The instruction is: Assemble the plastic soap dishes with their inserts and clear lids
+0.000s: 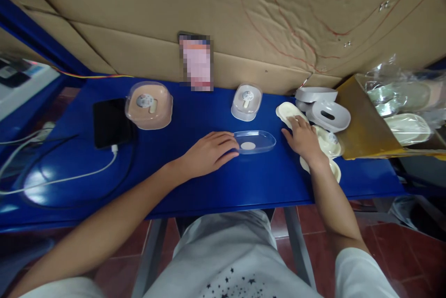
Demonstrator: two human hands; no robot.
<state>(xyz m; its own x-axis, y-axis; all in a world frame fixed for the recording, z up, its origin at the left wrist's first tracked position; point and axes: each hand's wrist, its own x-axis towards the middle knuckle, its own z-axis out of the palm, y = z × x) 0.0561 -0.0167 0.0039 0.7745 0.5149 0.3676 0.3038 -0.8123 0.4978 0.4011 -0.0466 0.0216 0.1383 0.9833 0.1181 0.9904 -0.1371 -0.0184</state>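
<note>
A clear oval plastic lid (261, 141) with a white round sticker lies on the blue table in front of me. My left hand (213, 151) has its fingers closed at the lid's left end. To the right, my right hand (304, 139) reaches over several cream oval soap dish pieces. Its fingertips touch the cream piece farthest from me (290, 111), with the thumb held apart. Partly under that hand and wrist are another cream piece with a round label (329, 142) and a nearer cream piece (335, 171).
Grey oval dish parts (329, 115) sit behind the cream ones, beside an open cardboard box (355, 119) of wrapped dishes. Along the back stand a small covered dish (246, 102), a pink covered dish (149, 105) and a propped phone (197, 62). A black device (112, 122) with cables lies left.
</note>
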